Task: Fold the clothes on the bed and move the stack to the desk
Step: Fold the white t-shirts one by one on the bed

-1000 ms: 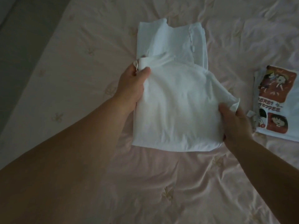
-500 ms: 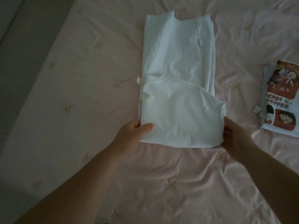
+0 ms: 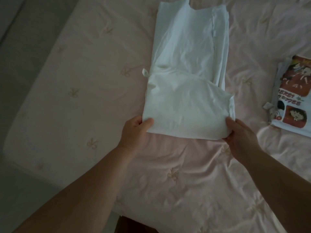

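Spreading across nearly the whole view, the bed [image 3: 84,91] in its pink quilted cover gives a soft, creased base, and that softness is the first risk: fabric dragged over it can catch and pull earlier folds askew. On it lies the white garment [image 3: 188,69], folded into a long strip running away from the person, its near third doubled over into a thicker panel. If the next fold is lifted unevenly, the layers beneath can slide apart and the far end can fan open, since nothing weighs it down. To the right, well apart from the strip, sits the printed shirt [image 3: 292,98], already folded with its cartoon picture up; it runs partly out of view, so the stack's height is hard to judge, and a sloppy white bundle set on it may lean or tip when carried to the counter. The left hand [image 3: 134,133] pinches the near left corner, thumb on top and fingers under. The right hand [image 3: 242,133] grips the near right corner, fingers curled at the edge; in the dim light the thumb is probably tucked beneath. A small loop [image 3: 146,73] sticks out at the left edge and could snag.
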